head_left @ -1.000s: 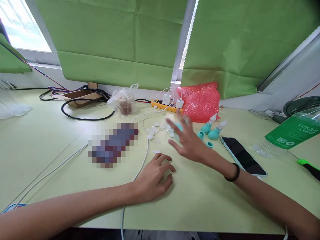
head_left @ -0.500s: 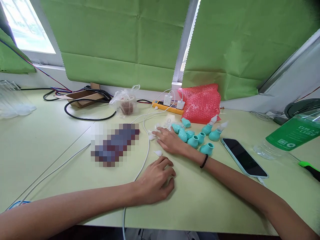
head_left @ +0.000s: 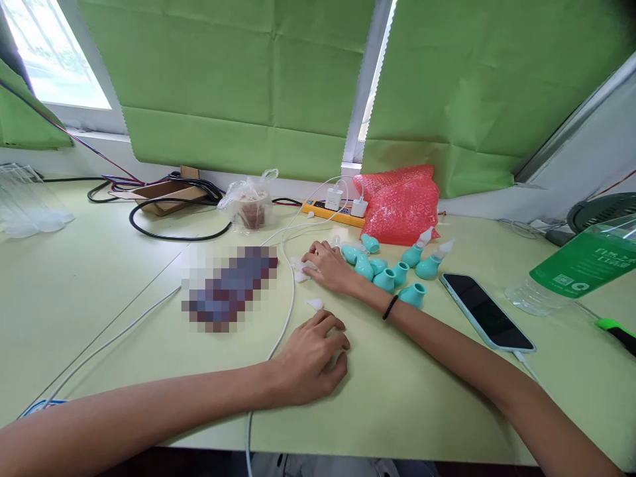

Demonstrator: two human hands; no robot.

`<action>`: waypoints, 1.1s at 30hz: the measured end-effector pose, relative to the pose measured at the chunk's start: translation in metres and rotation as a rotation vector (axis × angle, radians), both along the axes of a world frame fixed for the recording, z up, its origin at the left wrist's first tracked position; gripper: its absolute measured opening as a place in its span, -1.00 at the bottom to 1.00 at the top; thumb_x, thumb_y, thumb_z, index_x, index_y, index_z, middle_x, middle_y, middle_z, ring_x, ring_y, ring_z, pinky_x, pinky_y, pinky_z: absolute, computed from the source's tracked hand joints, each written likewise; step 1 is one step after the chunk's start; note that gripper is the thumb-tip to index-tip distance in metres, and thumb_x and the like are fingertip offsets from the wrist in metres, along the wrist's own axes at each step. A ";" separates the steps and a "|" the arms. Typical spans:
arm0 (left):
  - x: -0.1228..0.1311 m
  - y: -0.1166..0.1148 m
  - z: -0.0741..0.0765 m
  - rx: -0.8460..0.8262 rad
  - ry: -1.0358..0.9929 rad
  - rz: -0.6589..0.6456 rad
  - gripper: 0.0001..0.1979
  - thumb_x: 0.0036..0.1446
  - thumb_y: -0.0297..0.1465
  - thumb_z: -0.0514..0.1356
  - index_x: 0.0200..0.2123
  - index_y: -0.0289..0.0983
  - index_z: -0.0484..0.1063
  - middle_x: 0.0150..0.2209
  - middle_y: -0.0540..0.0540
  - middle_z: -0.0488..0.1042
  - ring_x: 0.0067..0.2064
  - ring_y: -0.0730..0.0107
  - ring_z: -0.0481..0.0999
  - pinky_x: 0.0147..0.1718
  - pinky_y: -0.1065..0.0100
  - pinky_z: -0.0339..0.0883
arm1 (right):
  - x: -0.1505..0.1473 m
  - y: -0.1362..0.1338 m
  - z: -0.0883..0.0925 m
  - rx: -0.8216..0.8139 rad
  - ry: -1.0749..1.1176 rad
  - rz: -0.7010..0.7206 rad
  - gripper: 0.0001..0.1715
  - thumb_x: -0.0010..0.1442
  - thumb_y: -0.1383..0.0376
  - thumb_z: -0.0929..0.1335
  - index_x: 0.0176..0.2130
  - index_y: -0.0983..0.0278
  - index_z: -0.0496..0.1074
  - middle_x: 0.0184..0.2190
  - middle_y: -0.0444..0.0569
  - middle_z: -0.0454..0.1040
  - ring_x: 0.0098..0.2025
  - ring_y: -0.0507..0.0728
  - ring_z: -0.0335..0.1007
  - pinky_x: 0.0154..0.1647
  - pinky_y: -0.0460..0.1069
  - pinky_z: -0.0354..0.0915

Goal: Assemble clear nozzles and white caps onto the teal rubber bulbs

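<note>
My right hand point(head_left: 328, 268) reaches forward across the pale green table point(head_left: 99, 291), fingers curled over several small white caps point(head_left: 301, 270) lying by a white cable point(head_left: 285, 311). Just right of its wrist sits a cluster of teal rubber bulbs point(head_left: 385, 268), two of them with white tips. My left hand point(head_left: 311, 358) rests on the table nearer to me, fingers loosely bent, holding nothing that I can see. One white cap point(head_left: 315, 304) lies between the two hands.
A phone point(head_left: 484, 310) lies face up at the right, next to a plastic bottle with a green label point(head_left: 576, 265). Red bubble wrap point(head_left: 402, 202), a yellow power strip point(head_left: 334, 211), a bagged cup point(head_left: 251, 205), black cables and a cardboard box point(head_left: 159, 193) line the back.
My right hand dropped from above the teal bulbs to the white caps on the left and curled its fingers over them. My left hand stayed put.
</note>
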State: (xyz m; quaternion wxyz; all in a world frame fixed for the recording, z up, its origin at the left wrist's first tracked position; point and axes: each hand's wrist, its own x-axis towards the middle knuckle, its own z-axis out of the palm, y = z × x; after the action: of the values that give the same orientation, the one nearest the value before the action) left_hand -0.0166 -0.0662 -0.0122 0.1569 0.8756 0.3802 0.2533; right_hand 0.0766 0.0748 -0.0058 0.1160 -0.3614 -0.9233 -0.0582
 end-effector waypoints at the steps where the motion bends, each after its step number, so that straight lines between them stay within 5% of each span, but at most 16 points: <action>1: 0.000 0.000 0.000 -0.004 -0.027 0.003 -0.83 -0.06 -0.52 0.02 -0.36 -0.29 0.35 -0.24 -0.17 0.35 -0.17 0.26 0.29 -0.18 0.21 0.25 | 0.002 -0.001 0.001 0.010 0.003 0.002 -0.72 0.16 0.23 0.18 -0.18 0.25 0.35 -0.18 0.06 0.24 -0.09 0.19 0.08 -0.17 0.09 0.09; 9: -0.003 0.006 -0.001 0.011 -0.490 0.280 -0.81 -0.05 -0.59 0.01 -0.34 -0.23 0.16 -0.28 -0.07 0.20 -0.23 0.39 0.24 -0.30 0.34 0.23 | 0.030 -0.016 0.023 -0.003 0.157 0.060 -0.76 0.13 0.31 0.19 -0.30 0.30 0.40 -0.30 0.00 0.36 -0.20 0.11 0.22 -0.23 0.00 0.09; 13: -0.005 0.013 -0.004 0.103 -0.600 0.418 -0.69 -0.03 -0.56 0.06 -0.20 -0.21 0.10 -0.17 -0.09 0.13 -0.11 0.36 0.17 -0.20 0.31 0.20 | 0.044 -0.021 0.038 -0.213 0.185 0.116 -0.81 0.07 0.34 0.23 -0.39 0.33 0.42 -0.43 -0.04 0.39 -0.36 0.04 0.25 -0.33 -0.07 0.14; 17: -0.007 0.019 -0.008 -0.016 -0.598 0.397 -0.65 0.05 -0.46 0.05 -0.06 -0.18 0.08 -0.04 -0.11 0.13 0.00 0.34 0.14 -0.06 0.22 0.13 | 0.047 -0.027 0.048 -0.549 0.241 0.219 -0.83 0.04 0.32 0.25 -0.39 0.33 0.42 -0.49 -0.10 0.39 -0.46 -0.03 0.21 -0.46 -0.13 0.14; 23: -0.007 0.023 -0.007 -0.231 -0.683 0.432 -0.81 0.12 -0.36 -0.02 -0.18 -0.25 0.23 -0.20 -0.09 0.31 -0.23 0.41 0.31 -0.24 0.32 0.24 | 0.041 -0.026 0.046 -0.787 0.263 0.279 -0.79 0.04 0.31 0.26 -0.45 0.38 0.43 -0.61 -0.15 0.31 -0.55 -0.08 0.12 -0.57 -0.17 0.07; 25: -0.006 0.023 -0.006 -0.239 -0.721 0.456 -0.80 0.12 -0.35 -0.02 -0.17 -0.26 0.22 -0.20 -0.09 0.31 -0.26 0.43 0.30 -0.29 0.35 0.25 | 0.039 -0.023 0.039 -0.756 0.342 0.219 -0.78 0.04 0.29 0.26 -0.44 0.38 0.43 -0.58 -0.12 0.35 -0.53 -0.06 0.17 -0.55 -0.16 0.11; 28: -0.004 0.020 -0.006 -0.278 -0.780 0.442 -0.80 0.12 -0.32 -0.02 -0.19 -0.26 0.20 -0.26 -0.06 0.30 -0.36 0.51 0.29 -0.43 0.45 0.25 | 0.036 -0.018 0.022 -0.486 0.468 0.114 -0.78 0.05 0.32 0.25 -0.32 0.35 0.42 -0.44 -0.05 0.40 -0.44 -0.02 0.26 -0.44 -0.12 0.20; 33: -0.001 0.013 -0.006 -0.355 -0.602 0.324 -0.86 -0.03 -0.36 0.11 -0.36 -0.27 0.24 -0.53 0.07 0.25 -0.53 0.58 0.23 -0.57 0.53 0.20 | 0.036 -0.013 -0.004 -0.096 0.203 0.241 -0.76 0.04 0.35 0.27 -0.24 0.30 0.43 -0.35 0.03 0.34 -0.29 0.08 0.27 -0.29 -0.04 0.21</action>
State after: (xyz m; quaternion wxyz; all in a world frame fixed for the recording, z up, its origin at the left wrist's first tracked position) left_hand -0.0176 -0.0537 -0.0186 0.3687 0.6496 0.4887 0.4509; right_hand 0.1127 0.0615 -0.0097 0.1972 -0.2573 -0.9453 0.0373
